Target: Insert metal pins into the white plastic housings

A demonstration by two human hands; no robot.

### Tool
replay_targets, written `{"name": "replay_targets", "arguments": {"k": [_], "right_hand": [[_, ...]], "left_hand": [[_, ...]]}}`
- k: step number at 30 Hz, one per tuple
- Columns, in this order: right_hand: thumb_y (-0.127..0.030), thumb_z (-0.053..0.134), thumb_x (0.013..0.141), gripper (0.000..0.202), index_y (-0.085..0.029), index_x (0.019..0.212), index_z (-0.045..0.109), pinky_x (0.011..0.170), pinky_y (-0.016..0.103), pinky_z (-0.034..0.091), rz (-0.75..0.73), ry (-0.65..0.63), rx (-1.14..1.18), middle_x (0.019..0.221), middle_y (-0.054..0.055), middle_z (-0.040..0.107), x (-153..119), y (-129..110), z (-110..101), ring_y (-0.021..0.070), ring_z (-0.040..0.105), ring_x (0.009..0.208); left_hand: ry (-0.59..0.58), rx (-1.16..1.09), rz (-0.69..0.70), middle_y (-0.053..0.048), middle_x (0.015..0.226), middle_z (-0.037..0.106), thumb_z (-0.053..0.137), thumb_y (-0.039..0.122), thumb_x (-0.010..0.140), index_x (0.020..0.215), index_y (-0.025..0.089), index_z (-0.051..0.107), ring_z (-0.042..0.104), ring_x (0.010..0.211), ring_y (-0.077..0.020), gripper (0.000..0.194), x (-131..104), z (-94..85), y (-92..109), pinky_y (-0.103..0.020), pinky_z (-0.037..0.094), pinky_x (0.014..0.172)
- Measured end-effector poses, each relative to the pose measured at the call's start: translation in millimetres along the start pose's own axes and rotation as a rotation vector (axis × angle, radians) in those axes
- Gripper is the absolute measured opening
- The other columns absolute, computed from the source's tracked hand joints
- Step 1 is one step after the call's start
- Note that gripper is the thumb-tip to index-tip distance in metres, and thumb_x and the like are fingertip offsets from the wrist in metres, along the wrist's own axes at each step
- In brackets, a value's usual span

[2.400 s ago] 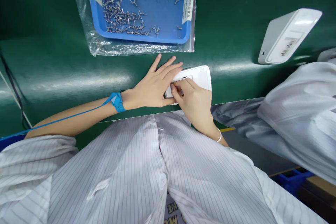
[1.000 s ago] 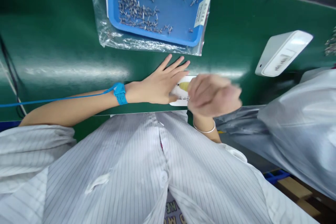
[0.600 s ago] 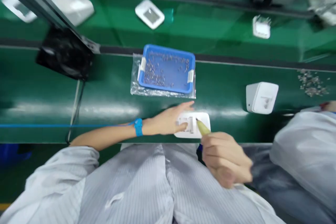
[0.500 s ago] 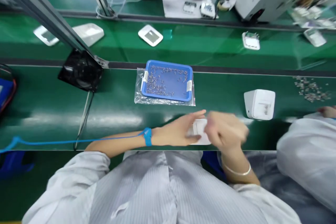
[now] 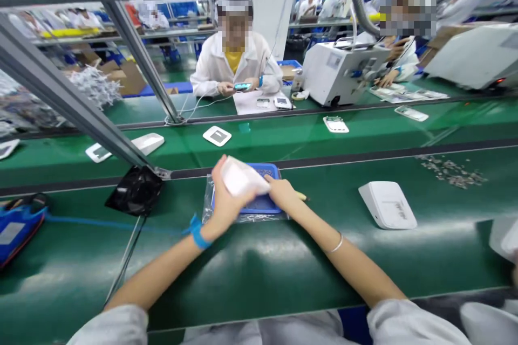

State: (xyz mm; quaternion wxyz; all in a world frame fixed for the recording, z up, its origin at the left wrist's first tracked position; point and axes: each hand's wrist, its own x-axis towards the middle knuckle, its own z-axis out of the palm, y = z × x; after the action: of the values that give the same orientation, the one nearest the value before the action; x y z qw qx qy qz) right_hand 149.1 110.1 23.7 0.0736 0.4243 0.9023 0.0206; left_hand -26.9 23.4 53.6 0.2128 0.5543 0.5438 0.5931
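Observation:
My left hand [image 5: 226, 202] grips a white plastic housing [image 5: 243, 177], raised and tilted over the blue tray [image 5: 265, 206]. Small metal screws lie in that tray, though the hands and the housing cover much of it. At the housing's right end is my right hand [image 5: 284, 194], its fingers drawn together over the tray. A short yellowish end [image 5: 300, 195] pokes out beside this hand; what it belongs to is hidden. Blur keeps me from telling whether the right fingertips touch the housing.
Right of the tray stands another white housing [image 5: 390, 206], with loose small parts [image 5: 451, 171] behind it. A black fan-like box [image 5: 135, 190] and a metal post [image 5: 84, 99] are at left. White covers [image 5: 217, 136] lie along the belt [image 5: 279, 140]. A co-worker [image 5: 237, 64] sits opposite.
The view has tilted up. Both hands have moved forward from the bench's near edge to the tray, and the left has lifted the white housing with it.

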Motion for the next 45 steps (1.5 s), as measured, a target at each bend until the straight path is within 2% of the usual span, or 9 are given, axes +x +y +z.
{"name": "replay_targets", "arguments": {"k": [5, 9, 12, 16, 21, 26, 30, 38, 45], "right_hand": [[-0.012, 0.026, 0.104, 0.036, -0.011, 0.122, 0.057, 0.075, 0.034, 0.057, 0.059, 0.021, 0.004, 0.120, 0.018, 0.062, 4, -6, 4, 0.0246, 0.071, 0.093], [-0.006, 0.022, 0.101, 0.038, -0.008, 0.122, 0.053, 0.074, 0.037, 0.059, 0.104, 0.045, 0.015, 0.119, 0.023, 0.061, 2, -18, 4, 0.0260, 0.072, 0.092], [-0.006, 0.023, 0.101, 0.036, -0.008, 0.120, 0.053, 0.074, 0.037, 0.060, 0.098, 0.069, 0.019, 0.119, 0.023, 0.060, 0, -26, 3, 0.0250, 0.073, 0.091], [-0.006, 0.023, 0.102, 0.035, -0.008, 0.121, 0.053, 0.074, 0.034, 0.060, 0.072, 0.090, 0.024, 0.116, 0.020, 0.062, 1, -25, 3, 0.0218, 0.073, 0.089], [-0.016, 0.039, 0.103, 0.025, -0.006, 0.119, 0.054, 0.072, 0.035, 0.060, 0.094, 0.136, 0.083, 0.112, 0.018, 0.064, 2, -17, -2, 0.0244, 0.072, 0.089], [-0.025, 0.040, 0.105, 0.025, -0.009, 0.116, 0.056, 0.070, 0.034, 0.058, 0.075, 0.223, 0.167, 0.111, 0.014, 0.064, -21, -24, -23, 0.0238, 0.070, 0.088], [-0.034, 0.034, 0.109, 0.032, -0.015, 0.115, 0.059, 0.064, 0.030, 0.052, -0.047, 0.357, 0.195, 0.111, 0.008, 0.064, -51, -38, -32, 0.0184, 0.067, 0.092], [-0.033, 0.038, 0.108, 0.030, -0.020, 0.111, 0.065, 0.055, 0.022, 0.041, -0.029, 0.459, 0.349, 0.136, 0.000, 0.060, -85, -40, -20, 0.0094, 0.065, 0.097], [-0.040, 0.043, 0.109, 0.029, -0.020, 0.120, 0.061, 0.054, 0.022, 0.043, 0.076, 0.351, 0.388, 0.124, 0.001, 0.061, -113, -42, -15, 0.0102, 0.064, 0.092]], "left_hand": [[0.255, 0.128, -0.317, -0.017, 0.157, 0.028, 0.075, 0.026, 0.087, 0.156, 0.021, 0.020, 0.032, 0.146, -0.0262, 0.089, 131, 67.5, -33, -0.035, 0.034, 0.119], [0.135, 0.158, -0.445, -0.019, 0.157, 0.029, 0.072, 0.022, 0.088, 0.154, 0.018, 0.029, 0.040, 0.140, -0.0319, 0.079, 163, 95.2, -57, -0.049, 0.039, 0.116], [0.012, 0.155, -0.436, -0.016, 0.162, 0.024, 0.074, 0.023, 0.086, 0.149, 0.017, 0.038, 0.028, 0.148, -0.0385, 0.074, 148, 92.5, -56, -0.060, 0.031, 0.120], [-0.155, 0.073, -0.268, -0.021, 0.166, 0.005, 0.079, 0.013, 0.074, 0.148, 0.010, 0.039, 0.001, 0.159, -0.0291, 0.084, 88, 67.6, -42, -0.040, 0.006, 0.131], [-0.239, -0.053, -0.211, -0.012, 0.159, 0.028, 0.072, 0.032, 0.082, 0.124, 0.020, 0.061, 0.024, 0.155, -0.0254, 0.045, 20, 40.4, -42, -0.041, 0.022, 0.129], [-0.236, -0.158, -0.358, -0.015, 0.139, 0.056, 0.066, 0.056, 0.087, 0.127, 0.018, 0.058, 0.064, 0.120, -0.0253, 0.056, -3, 32.2, -44, -0.044, 0.047, 0.112], [-0.357, -0.309, -0.476, -0.011, 0.116, 0.070, 0.063, 0.070, 0.085, 0.117, 0.016, 0.066, 0.069, 0.101, -0.0202, 0.063, -20, 24.1, -26, -0.031, 0.057, 0.093], [-0.346, -0.638, -0.835, -0.003, 0.085, 0.074, 0.099, 0.039, 0.050, 0.086, 0.012, 0.074, 0.069, 0.077, -0.0107, 0.051, -30, 19.7, -20, -0.015, 0.059, 0.076], [-0.320, -0.718, -0.907, -0.003, 0.095, 0.075, 0.091, 0.029, 0.069, 0.097, 0.015, 0.073, 0.072, 0.088, -0.0108, 0.036, -53, 35.3, -20, -0.017, 0.061, 0.087]]}}
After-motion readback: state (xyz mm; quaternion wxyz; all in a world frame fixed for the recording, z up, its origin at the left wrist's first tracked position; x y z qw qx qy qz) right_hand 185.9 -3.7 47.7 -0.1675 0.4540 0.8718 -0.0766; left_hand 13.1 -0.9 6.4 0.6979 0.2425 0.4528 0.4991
